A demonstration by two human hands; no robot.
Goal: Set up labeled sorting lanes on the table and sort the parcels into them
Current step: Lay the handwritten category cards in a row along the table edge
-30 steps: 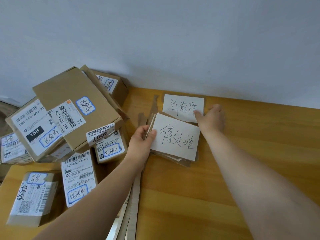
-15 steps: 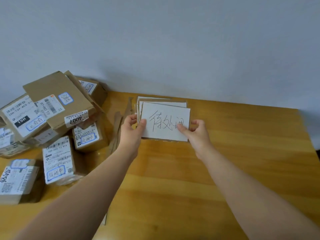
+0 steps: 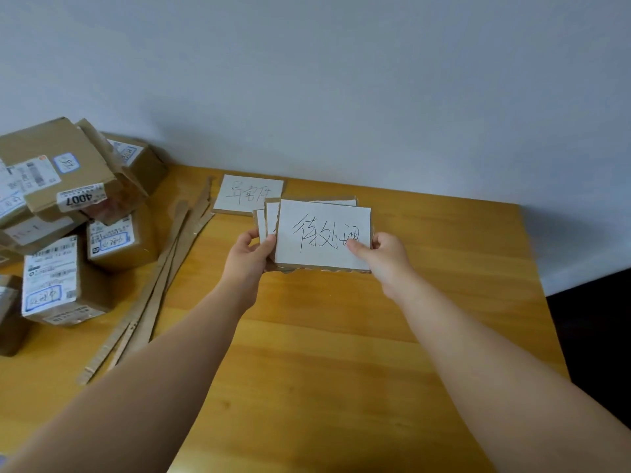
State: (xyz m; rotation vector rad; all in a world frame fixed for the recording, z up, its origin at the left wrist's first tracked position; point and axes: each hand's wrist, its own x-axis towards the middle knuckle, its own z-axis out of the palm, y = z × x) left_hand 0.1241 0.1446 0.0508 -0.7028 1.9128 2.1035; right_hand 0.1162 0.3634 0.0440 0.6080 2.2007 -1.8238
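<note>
I hold a small stack of cardboard label cards (image 3: 321, 233) above the wooden table (image 3: 341, 353); the top card has a white face with handwritten characters. My left hand (image 3: 247, 257) grips the stack's left edge. My right hand (image 3: 382, 259) pinches the top card at its lower right corner. One more label card (image 3: 251, 194) lies flat on the table near the wall, just behind the stack. A pile of brown parcels (image 3: 68, 213) with white shipping labels sits at the left.
Several long cardboard strips (image 3: 157, 285) lie on the table between the parcels and my left arm. A pale wall (image 3: 341, 80) borders the table's far side. The table's right edge (image 3: 543, 302) drops off to a dark floor.
My right hand left the card lying by the wall and came to the stack. Both hands now hold the stack, fanned, a little nearer to me. The view shifted right.
</note>
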